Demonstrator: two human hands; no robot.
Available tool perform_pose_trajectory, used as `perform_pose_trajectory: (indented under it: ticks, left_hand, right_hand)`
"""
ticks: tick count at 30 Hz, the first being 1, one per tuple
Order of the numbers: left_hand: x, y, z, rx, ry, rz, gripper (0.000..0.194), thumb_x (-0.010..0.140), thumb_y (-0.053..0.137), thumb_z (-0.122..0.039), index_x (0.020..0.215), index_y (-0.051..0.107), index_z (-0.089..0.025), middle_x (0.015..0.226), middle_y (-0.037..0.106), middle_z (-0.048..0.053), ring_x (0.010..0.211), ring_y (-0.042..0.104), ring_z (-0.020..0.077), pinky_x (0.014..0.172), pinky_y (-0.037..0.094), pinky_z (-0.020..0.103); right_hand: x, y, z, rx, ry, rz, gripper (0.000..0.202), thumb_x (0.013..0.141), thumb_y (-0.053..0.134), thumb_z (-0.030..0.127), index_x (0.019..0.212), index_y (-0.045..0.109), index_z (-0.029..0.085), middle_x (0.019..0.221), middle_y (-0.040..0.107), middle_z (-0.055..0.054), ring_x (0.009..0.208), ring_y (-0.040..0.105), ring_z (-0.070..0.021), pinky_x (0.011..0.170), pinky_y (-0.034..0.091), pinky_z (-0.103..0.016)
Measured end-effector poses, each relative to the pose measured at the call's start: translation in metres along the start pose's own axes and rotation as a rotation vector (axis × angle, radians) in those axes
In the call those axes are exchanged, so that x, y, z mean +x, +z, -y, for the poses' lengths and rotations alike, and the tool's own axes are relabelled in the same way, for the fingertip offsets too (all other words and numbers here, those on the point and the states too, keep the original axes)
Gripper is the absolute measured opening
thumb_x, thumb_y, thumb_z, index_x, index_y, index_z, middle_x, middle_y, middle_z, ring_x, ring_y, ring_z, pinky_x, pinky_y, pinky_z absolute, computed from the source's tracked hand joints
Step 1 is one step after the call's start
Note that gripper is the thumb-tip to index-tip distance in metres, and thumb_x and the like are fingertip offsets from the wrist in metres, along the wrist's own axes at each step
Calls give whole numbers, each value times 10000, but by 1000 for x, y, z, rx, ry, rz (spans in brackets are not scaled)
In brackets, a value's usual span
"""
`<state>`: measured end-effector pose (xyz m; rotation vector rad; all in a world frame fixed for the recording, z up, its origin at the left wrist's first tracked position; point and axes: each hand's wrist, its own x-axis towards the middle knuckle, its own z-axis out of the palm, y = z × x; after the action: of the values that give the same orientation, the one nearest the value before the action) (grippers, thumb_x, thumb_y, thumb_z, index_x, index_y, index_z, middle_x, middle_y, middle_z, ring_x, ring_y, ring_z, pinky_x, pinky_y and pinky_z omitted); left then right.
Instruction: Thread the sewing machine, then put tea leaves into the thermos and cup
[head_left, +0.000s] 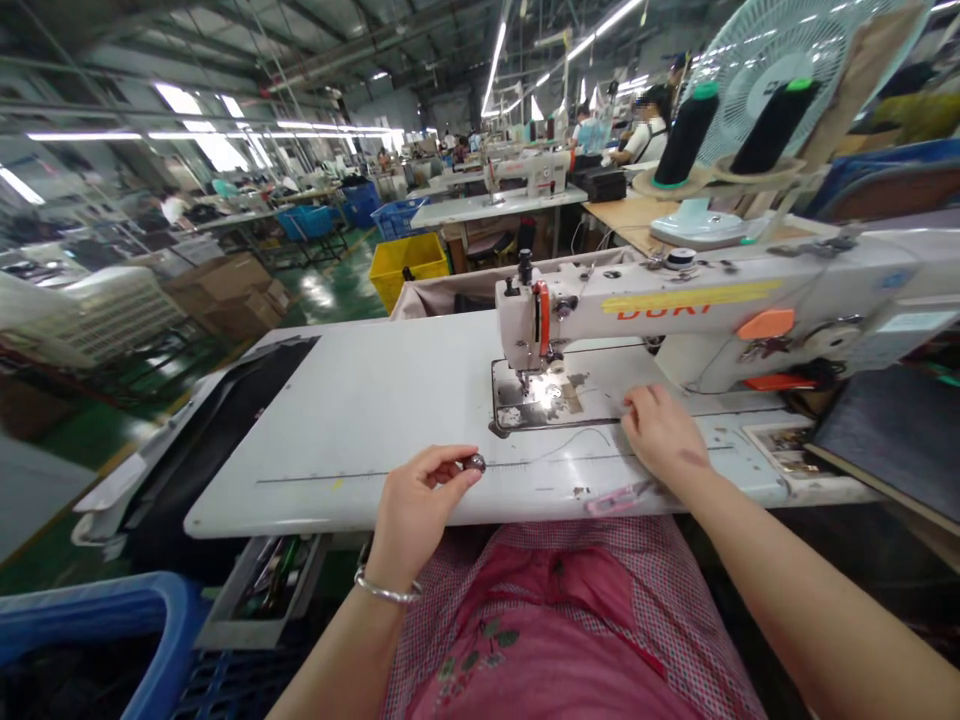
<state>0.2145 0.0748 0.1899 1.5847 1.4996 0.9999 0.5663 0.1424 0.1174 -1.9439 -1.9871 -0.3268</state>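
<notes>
Between the thumb and fingers of my left hand (422, 500) is a small, shiny metal bobbin case (474, 462), just above the front of the white sewing table (360, 420). A dark thread (577, 436) curves across the tabletop between my two hands. My right hand (661, 432) is closed, its fingers curled together right of the needle plate; whatever they hold, if anything, is hidden. The sewing machine (637, 300) stands behind both hands, its lamp shining on the metal needle plate (536, 400). Pink thread snips (619, 498) lie at the table's front edge, below my right hand.
Black material (225, 430) hangs at the table's left end. An open drawer (262, 590) and a blue basket (169, 610) are at lower left. At right lies a dark book-like object (892, 440). Black thread cones (686, 135) and a fan (772, 70) stand behind the machine. A co-worker (646, 130) sits farther back.
</notes>
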Motion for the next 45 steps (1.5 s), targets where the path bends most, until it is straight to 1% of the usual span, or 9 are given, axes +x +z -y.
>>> perform_pose_trajectory:
  ticks: [10,14,17,22,27,32,40,43,45]
  left_hand:
    - [-4,17,5,-142,-9,-22,283,773,742,-319,1018,724,-178,890,715,43,793,639,145,764,507,238]
    - [-8,20,19,-177,-5,-26,299,771,745,-310,1033,720,-170,935,717,57,827,647,152,793,517,250]
    - [-9,19,25,-170,-1,-27,289,774,747,-306,1030,721,-175,952,718,55,836,648,147,793,518,240]
    - [-10,23,28,-156,-10,-23,278,782,744,-299,1031,718,-180,922,717,43,823,644,134,787,513,224]
    - [-17,29,27,-150,-34,-24,295,778,740,-305,1038,716,-167,937,714,57,832,645,150,787,512,244]
    - [-23,29,25,-208,-53,-35,314,776,744,-313,1045,706,-156,963,712,70,861,655,163,818,518,260]
    - [-29,13,20,-261,-44,-58,337,773,761,-297,1071,678,-165,973,701,56,876,647,146,813,516,242]
    - [-31,-1,21,-220,-46,-69,328,784,756,-305,1071,673,-169,968,697,53,878,644,148,808,512,242]
    - [-32,-8,24,-192,-50,-63,311,788,754,-310,1058,676,-174,956,697,46,862,640,142,802,510,238]
  right_hand:
    - [-6,8,5,161,-123,0,220,950,437,248,967,630,144,962,577,-122,961,517,-256,923,397,-379]
    - [-48,-14,24,435,-310,-98,140,923,518,265,920,617,167,939,615,-84,937,537,-219,899,427,-359]
    - [-96,-21,50,679,-411,15,81,906,560,234,904,614,172,889,628,-47,849,551,-173,805,453,-316]
    - [-148,22,98,614,-427,573,217,981,474,243,947,684,201,969,656,-23,954,555,-173,872,437,-312]
    - [-145,75,129,305,-378,618,217,886,603,308,910,732,135,1094,646,-127,1124,493,-297,1017,338,-455]
    - [-142,88,143,288,-314,601,238,871,503,130,866,740,144,1065,670,-139,1102,526,-295,1025,319,-470]
    - [-151,56,135,442,-227,545,205,927,456,226,963,647,162,970,673,-100,918,601,-233,887,434,-380]
    - [-166,20,130,845,-289,603,225,991,380,265,1012,595,201,948,648,-49,888,590,-183,833,454,-322]
    - [-165,-7,130,1174,-171,601,226,1019,352,316,1032,551,211,921,618,-37,853,577,-165,791,462,-304]
